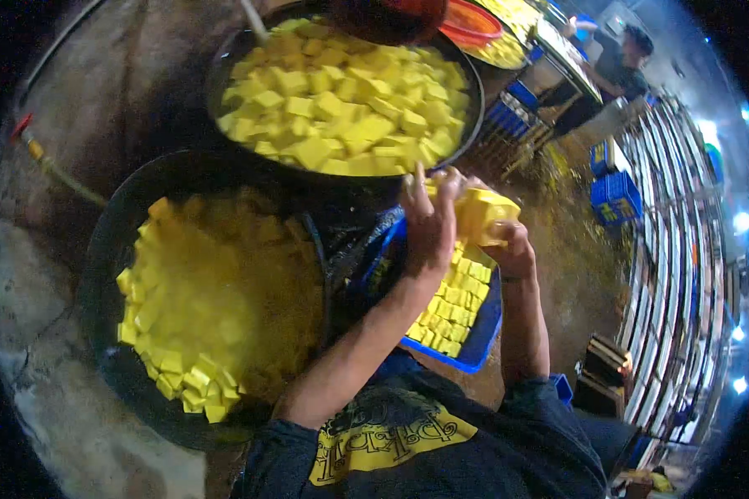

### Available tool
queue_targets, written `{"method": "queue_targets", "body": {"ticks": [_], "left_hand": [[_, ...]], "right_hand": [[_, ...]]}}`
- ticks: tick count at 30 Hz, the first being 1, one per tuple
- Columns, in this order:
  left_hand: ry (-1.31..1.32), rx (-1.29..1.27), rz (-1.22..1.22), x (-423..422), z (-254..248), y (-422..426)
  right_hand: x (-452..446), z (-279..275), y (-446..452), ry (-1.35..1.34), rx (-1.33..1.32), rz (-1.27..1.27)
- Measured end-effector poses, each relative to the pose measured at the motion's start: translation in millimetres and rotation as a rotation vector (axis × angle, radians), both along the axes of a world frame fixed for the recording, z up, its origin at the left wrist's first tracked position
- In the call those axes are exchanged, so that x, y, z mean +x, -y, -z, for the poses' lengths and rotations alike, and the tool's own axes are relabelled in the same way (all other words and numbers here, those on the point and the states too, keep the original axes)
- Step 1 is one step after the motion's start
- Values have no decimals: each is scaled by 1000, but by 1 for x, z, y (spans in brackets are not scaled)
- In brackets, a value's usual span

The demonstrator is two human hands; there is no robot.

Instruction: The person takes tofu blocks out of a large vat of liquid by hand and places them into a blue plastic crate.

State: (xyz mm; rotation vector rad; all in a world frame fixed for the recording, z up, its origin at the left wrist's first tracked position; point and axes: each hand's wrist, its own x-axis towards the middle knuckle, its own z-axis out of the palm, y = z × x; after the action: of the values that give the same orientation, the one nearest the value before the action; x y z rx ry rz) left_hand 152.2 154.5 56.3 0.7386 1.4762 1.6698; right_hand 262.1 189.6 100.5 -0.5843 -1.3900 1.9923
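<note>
Above a blue crate (470, 362), my left hand (431, 204) is raised with its fingers bent beside some yellow blocks; its fingertips are blurred, and whether they grip anything is unclear. My right hand (512, 241) is wrapped round the right side of the yellow blocks (483, 212), which look like a small stack. Rows of small yellow blocks (449, 312) fill the crate below both hands. Just beyond my left hand is a large round pan heaped with yellow blocks (341, 104).
A second large vat (112, 249) at left holds yellow blocks in cloudy liquid. A red basin (470, 23) stands at the top. A person (624, 66) is at the upper right, near blue crates (616, 198) and long racks (674, 249). A hose (66, 176) lies at left.
</note>
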Motion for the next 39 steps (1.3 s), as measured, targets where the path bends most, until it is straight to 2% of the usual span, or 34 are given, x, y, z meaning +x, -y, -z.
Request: {"method": "queue_targets", "body": {"ticks": [2, 3, 4, 6, 8, 9, 10, 12, 14, 16, 19, 20, 22, 24, 25, 26, 27, 28, 30, 31, 33, 34, 35, 36, 38, 39], "left_hand": [[38, -64, 95, 35, 37, -22], [191, -94, 149, 43, 49, -20], [345, -128, 202, 48, 59, -17], [415, -228, 267, 49, 77, -11], [367, -311, 225, 47, 106, -8], [377, -328, 210, 44, 109, -5], [381, -335, 183, 41, 111, -2], [385, -334, 142, 37, 122, 4], [396, -364, 132, 35, 130, 7], [410, -380, 117, 36, 135, 9], [415, -405, 138, 25, 132, 17], [361, -425, 143, 19, 122, 20], [320, -349, 190, 3, 103, 35], [361, -263, 240, -15, 78, 49], [359, -196, 271, -26, 63, 56], [351, -130, 280, -36, 48, 66], [316, -93, 235, -49, 35, 77], [315, -92, 154, -64, 18, 88], [169, 35, 55, -104, -4, 120], [66, -32, -57, -125, -14, 137], [-45, -103, -220, -172, -20, 180], [-56, -95, -269, -192, -14, 202], [-168, -227, -316, -209, -4, 219], [-272, -360, -350, -222, 9, 235], [-180, -621, -228, -235, 49, 259], [-310, -697, -137, -236, 75, 269]], "right_hand": [[63, 64, -28, -166, -209, 113], [92, 97, -42, -189, -274, 134], [120, 131, -55, -153, -358, 173], [176, 198, -80, -92, -530, 261], [205, 233, -100, 37, -624, 352], [229, 270, -116, 31, -640, 353], [257, 318, -135, 236, -622, 402], [261, 338, -146, 630, -401, 532], [252, 394, -164, 1806, 71, 676], [222, 425, -139, 1909, -106, 618], [209, 421, -124, 1918, -182, 469], [216, 409, -130, 1922, -179, 461], [236, 372, -145, 1837, -225, 237], [253, 378, -157, 1918, -80, 86], [269, 404, -156, 1721, -24, 2], [270, 406, -150, 1512, 4, -79], [276, 402, -137, 1195, -93, 26], [254, 345, -107, 888, -234, 213], [204, 219, -53, 614, -284, 350], [206, 231, -62, 661, -208, 267], [207, 305, -122, 1154, 281, -20], [196, 320, -136, 1305, 480, -73], [165, 306, -129, 1303, 740, 66], [116, 255, -101, 1066, 625, 91], [11, 147, -43, 583, 360, 91], [-32, 103, -11, 571, 550, 20]]}}
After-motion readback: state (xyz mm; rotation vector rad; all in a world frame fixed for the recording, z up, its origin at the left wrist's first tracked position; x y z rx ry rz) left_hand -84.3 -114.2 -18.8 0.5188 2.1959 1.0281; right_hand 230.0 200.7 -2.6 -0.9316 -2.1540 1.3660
